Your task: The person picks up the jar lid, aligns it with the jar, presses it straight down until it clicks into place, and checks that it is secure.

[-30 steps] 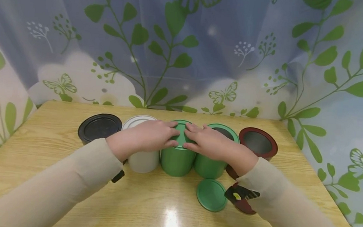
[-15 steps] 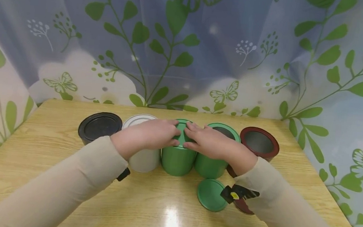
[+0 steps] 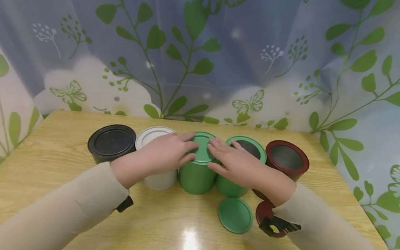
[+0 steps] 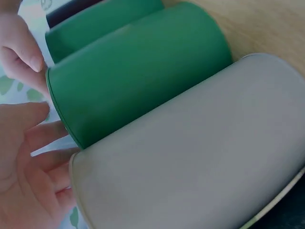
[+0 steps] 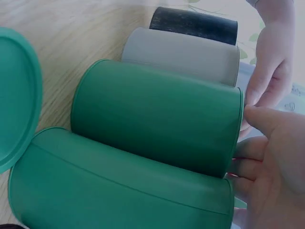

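A green can with its green lid on stands upright mid-row. My left hand reaches over the white can from the left, fingertips on that lid's left side. From the right, my right hand rests its spread fingertips at the lid's right edge, palm above the open green can. Both hands have extended fingers and grip nothing. In the left wrist view the left fingers show along the tops of the white and green cans. The right wrist view shows the right fingers at the green can tops.
A black can with a lid ends the row at left; an open dark red can ends it at right. A loose green lid and a red lid lie in front on the wooden table. A patterned curtain hangs behind.
My hands have drawn slightly apart on the lid, exposing more of its middle. The right forearm has shifted right, uncovering more of the red lid. The cans look unmoved.
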Demonstrator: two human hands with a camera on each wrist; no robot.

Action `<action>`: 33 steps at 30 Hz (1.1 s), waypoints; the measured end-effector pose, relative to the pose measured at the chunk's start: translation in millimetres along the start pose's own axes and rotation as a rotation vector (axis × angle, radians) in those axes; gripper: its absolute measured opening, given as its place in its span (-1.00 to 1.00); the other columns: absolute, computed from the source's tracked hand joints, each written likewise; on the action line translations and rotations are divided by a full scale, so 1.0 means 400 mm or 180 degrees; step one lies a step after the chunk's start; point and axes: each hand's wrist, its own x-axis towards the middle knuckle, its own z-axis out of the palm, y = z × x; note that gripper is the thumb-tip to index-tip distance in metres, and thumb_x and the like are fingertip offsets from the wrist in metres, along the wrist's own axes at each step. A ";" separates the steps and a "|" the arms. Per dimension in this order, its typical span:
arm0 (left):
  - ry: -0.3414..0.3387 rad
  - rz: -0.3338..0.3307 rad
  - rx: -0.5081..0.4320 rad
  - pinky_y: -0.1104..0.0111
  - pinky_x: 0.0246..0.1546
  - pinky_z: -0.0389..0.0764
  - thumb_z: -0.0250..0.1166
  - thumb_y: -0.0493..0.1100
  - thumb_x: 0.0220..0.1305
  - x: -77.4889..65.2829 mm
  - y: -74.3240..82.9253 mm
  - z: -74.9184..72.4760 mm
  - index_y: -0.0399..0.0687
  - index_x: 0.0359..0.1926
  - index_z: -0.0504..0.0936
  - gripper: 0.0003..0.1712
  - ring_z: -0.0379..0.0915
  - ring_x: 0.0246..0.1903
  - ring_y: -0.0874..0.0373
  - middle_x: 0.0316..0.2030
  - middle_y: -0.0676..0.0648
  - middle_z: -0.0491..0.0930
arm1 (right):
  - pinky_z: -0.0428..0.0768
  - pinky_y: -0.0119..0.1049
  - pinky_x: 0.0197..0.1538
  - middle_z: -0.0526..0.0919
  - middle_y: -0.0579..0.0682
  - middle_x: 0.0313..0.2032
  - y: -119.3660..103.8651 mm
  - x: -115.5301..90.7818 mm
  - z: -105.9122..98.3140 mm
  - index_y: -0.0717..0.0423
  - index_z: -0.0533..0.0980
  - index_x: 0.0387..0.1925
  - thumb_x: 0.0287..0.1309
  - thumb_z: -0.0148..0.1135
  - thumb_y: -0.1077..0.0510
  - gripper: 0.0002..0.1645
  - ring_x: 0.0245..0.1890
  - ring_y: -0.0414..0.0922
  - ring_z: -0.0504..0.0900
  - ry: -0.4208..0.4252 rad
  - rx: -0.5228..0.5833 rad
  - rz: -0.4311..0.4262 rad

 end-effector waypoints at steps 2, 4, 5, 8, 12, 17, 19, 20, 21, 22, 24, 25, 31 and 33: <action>0.0161 0.0075 0.0065 0.06 0.19 0.31 0.05 -0.01 0.40 -0.017 0.006 0.006 -0.14 0.18 0.49 -0.55 0.34 0.16 -0.10 0.25 -0.23 0.31 | -0.15 0.10 0.36 -0.05 0.12 0.41 -0.004 -0.015 0.002 0.21 0.08 0.39 0.37 -0.06 -0.09 -0.28 0.40 -0.03 -0.08 0.0085 -0.0065 -0.0121; 0.0306 0.0200 0.0083 0.07 0.18 0.31 0.06 -0.03 0.39 -0.035 0.015 0.010 -0.14 0.14 0.53 -0.58 0.36 0.14 -0.07 0.23 -0.22 0.35 | -0.11 0.12 0.35 -0.01 0.13 0.40 -0.007 -0.031 0.006 0.23 0.11 0.38 0.35 -0.02 -0.09 -0.27 0.40 -0.01 -0.06 0.0155 -0.0150 -0.0225; 0.0379 0.0271 0.0100 0.07 0.17 0.33 0.07 -0.04 0.39 -0.044 0.020 0.012 -0.15 0.12 0.54 -0.60 0.38 0.13 -0.07 0.21 -0.22 0.37 | -0.09 0.13 0.35 0.01 0.14 0.40 -0.008 -0.039 0.008 0.24 0.13 0.37 0.34 0.00 -0.09 -0.26 0.39 0.00 -0.04 0.0193 -0.0201 -0.0274; 0.0645 0.0499 0.0152 0.07 0.13 0.38 0.12 -0.07 0.36 -0.068 0.033 0.019 -0.17 0.06 0.58 -0.63 0.44 0.08 -0.06 0.15 -0.22 0.43 | -0.05 0.12 0.34 0.04 0.14 0.39 -0.011 -0.063 0.013 0.24 0.15 0.36 0.32 0.04 -0.09 -0.26 0.39 0.00 -0.01 0.0276 -0.0294 -0.0375; 0.0972 0.0772 0.0182 0.09 0.08 0.44 0.17 -0.09 0.31 -0.092 0.051 0.028 -0.19 0.02 0.60 -0.65 0.50 0.00 -0.01 0.10 -0.21 0.48 | -0.01 0.08 0.35 0.07 0.13 0.39 -0.012 -0.098 0.019 0.24 0.17 0.35 0.31 0.06 -0.07 -0.27 0.38 0.00 0.02 0.0333 -0.0262 -0.0488; 0.1185 0.1054 0.0166 0.16 0.05 0.47 0.23 -0.08 0.26 -0.106 0.078 0.044 -0.19 0.02 0.60 -0.63 0.50 -0.01 0.02 0.11 -0.19 0.47 | 0.11 0.06 0.32 0.12 0.12 0.37 -0.007 -0.138 0.037 0.25 0.21 0.33 0.29 0.10 -0.03 -0.30 0.36 0.00 0.08 0.0397 -0.0310 -0.0640; 0.1208 0.1129 0.0165 0.19 0.05 0.47 0.24 -0.07 0.26 -0.108 0.090 0.049 -0.17 0.01 0.61 -0.63 0.49 0.02 0.04 0.12 -0.19 0.47 | 0.17 0.03 0.30 0.15 0.13 0.36 -0.002 -0.153 0.045 0.26 0.23 0.32 0.27 0.13 0.00 -0.30 0.35 0.01 0.12 0.0438 -0.0343 -0.0699; 0.1210 0.1158 0.0167 0.20 0.06 0.47 0.23 -0.06 0.26 -0.108 0.095 0.052 -0.16 0.01 0.61 -0.63 0.48 0.03 0.05 0.12 -0.18 0.47 | 0.20 0.03 0.28 0.17 0.14 0.35 0.000 -0.159 0.050 0.26 0.25 0.31 0.26 0.15 0.01 -0.31 0.34 0.01 0.14 0.0459 -0.0345 -0.0724; 0.1205 0.1175 0.0177 0.21 0.06 0.47 0.23 -0.05 0.26 -0.107 0.100 0.055 -0.16 0.00 0.61 -0.63 0.47 0.04 0.06 0.13 -0.17 0.47 | 0.22 0.01 0.27 0.18 0.14 0.35 0.002 -0.165 0.055 0.27 0.26 0.30 0.24 0.17 0.02 -0.31 0.34 0.01 0.15 0.0474 -0.0350 -0.0741; 0.1192 0.1186 0.0184 0.21 0.07 0.46 0.23 -0.05 0.26 -0.106 0.104 0.059 -0.15 0.00 0.61 -0.63 0.46 0.05 0.07 0.13 -0.17 0.47 | 0.25 0.00 0.26 0.20 0.15 0.33 0.004 -0.171 0.060 0.27 0.27 0.29 0.23 0.19 0.04 -0.32 0.33 0.02 0.18 0.0497 -0.0355 -0.0765; 0.1172 0.1203 0.0186 0.22 0.07 0.46 0.23 -0.05 0.26 -0.102 0.109 0.069 -0.15 0.00 0.62 -0.64 0.45 0.07 0.08 0.12 -0.16 0.47 | 0.29 -0.02 0.24 0.23 0.15 0.32 0.008 -0.182 0.071 0.28 0.29 0.28 0.22 0.19 0.05 -0.33 0.31 0.02 0.21 0.0494 -0.0357 -0.0780; 0.1152 0.1202 0.0190 0.22 0.07 0.46 0.23 -0.05 0.26 -0.100 0.112 0.075 -0.15 0.00 0.62 -0.64 0.44 0.07 0.09 0.12 -0.16 0.48 | 0.31 -0.03 0.23 0.24 0.15 0.32 0.010 -0.187 0.076 0.27 0.29 0.28 0.23 0.19 0.04 -0.33 0.31 0.02 0.22 0.0483 -0.0353 -0.0771; 0.0895 0.1160 0.0229 0.26 0.07 0.46 0.21 -0.02 0.27 -0.081 0.133 0.124 -0.11 0.02 0.60 -0.63 0.42 0.10 0.07 0.12 -0.14 0.48 | 0.37 -0.03 0.19 0.27 0.11 0.31 0.017 -0.213 0.107 0.24 0.31 0.27 0.25 0.17 0.05 -0.37 0.28 0.03 0.27 0.0337 -0.0221 -0.0631; 0.0735 0.1175 0.0274 0.28 0.10 0.43 0.18 -0.02 0.29 -0.071 0.145 0.149 -0.10 0.05 0.58 -0.61 0.39 0.13 0.06 0.13 -0.13 0.47 | 0.40 -0.02 0.16 0.30 0.12 0.29 0.027 -0.222 0.125 0.25 0.34 0.25 0.23 0.18 0.05 -0.38 0.26 0.06 0.29 0.0320 -0.0198 -0.0609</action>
